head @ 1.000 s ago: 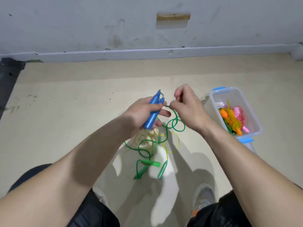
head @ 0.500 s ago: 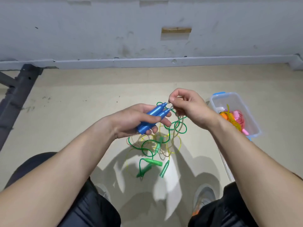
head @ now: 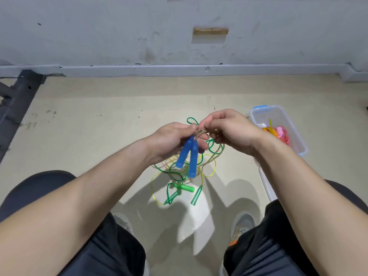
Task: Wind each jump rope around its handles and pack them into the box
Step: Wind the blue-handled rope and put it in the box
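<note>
My left hand (head: pixel 171 140) grips the tops of two blue jump-rope handles (head: pixel 188 158), which hang pointing down toward me. My right hand (head: pixel 229 130) pinches the beige cord (head: pixel 201 132) that runs from those handles, close beside the left thumb. The cord's slack (head: pixel 216 158) droops to the floor. Under both hands lies a tangle of green rope (head: pixel 175 174) and yellow rope (head: pixel 209 168) with green handles (head: pixel 184 188) on the floor. A clear plastic box (head: pixel 298 140) with blue clips stands to the right, holding orange and pink wound ropes (head: pixel 278 133).
A clear lid (head: pixel 267 186) lies on the floor beside the box, by my right knee. My shoes (head: pixel 243 224) and knees frame the rope pile. A grey wall skirting runs along the far side, and a dark metal frame (head: pixel 18 100) stands at the far left.
The blue handles have swung from pointing up and away to hanging down toward me. My right hand has moved closer to the left, still pinching the cord.
</note>
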`<state>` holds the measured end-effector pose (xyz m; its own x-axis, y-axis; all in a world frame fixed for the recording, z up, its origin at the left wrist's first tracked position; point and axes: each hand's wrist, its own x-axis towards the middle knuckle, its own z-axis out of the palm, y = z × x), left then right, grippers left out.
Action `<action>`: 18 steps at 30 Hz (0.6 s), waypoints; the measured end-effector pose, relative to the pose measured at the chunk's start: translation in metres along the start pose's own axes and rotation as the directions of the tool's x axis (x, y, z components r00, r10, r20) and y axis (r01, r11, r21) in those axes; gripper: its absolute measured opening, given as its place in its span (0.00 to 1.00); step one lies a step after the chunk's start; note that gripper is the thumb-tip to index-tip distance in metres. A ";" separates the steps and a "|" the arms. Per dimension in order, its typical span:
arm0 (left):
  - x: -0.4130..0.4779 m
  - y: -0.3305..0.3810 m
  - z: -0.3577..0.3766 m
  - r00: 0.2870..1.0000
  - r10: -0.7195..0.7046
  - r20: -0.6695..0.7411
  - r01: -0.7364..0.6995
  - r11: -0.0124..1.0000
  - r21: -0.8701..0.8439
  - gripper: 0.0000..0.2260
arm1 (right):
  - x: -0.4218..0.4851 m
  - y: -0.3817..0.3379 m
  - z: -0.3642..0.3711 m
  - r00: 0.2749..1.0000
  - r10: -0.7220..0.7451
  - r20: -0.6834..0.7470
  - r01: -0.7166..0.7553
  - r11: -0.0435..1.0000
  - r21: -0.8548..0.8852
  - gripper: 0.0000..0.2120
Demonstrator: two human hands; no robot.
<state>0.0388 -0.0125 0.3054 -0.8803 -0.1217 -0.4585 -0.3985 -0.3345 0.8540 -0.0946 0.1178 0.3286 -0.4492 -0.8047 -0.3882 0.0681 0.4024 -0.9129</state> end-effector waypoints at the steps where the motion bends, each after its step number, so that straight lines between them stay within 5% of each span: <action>1: -0.001 -0.001 0.000 1.000 0.007 0.021 -0.007 1.000 -0.009 0.16 | -0.001 0.002 -0.002 1.000 -0.002 -0.007 0.001 1.000 -0.025 0.11; 8: 0.004 -0.004 0.001 0.998 -0.066 0.023 0.066 0.998 -0.009 0.12 | 0.003 0.009 -0.011 0.987 -0.108 -0.123 0.095 0.990 -0.100 0.10; 18: 0.005 -0.001 0.007 0.965 -0.252 0.075 0.255 0.966 -0.032 0.17 | 0.011 0.009 -0.010 0.976 -0.217 0.014 0.204 0.887 -0.415 0.14</action>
<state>0.0336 -0.0063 0.3039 -0.7681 0.0367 -0.6393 -0.6013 -0.3845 0.7004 -0.1079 0.1169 0.3175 -0.4406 -0.8790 -0.1822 -0.4005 0.3741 -0.8364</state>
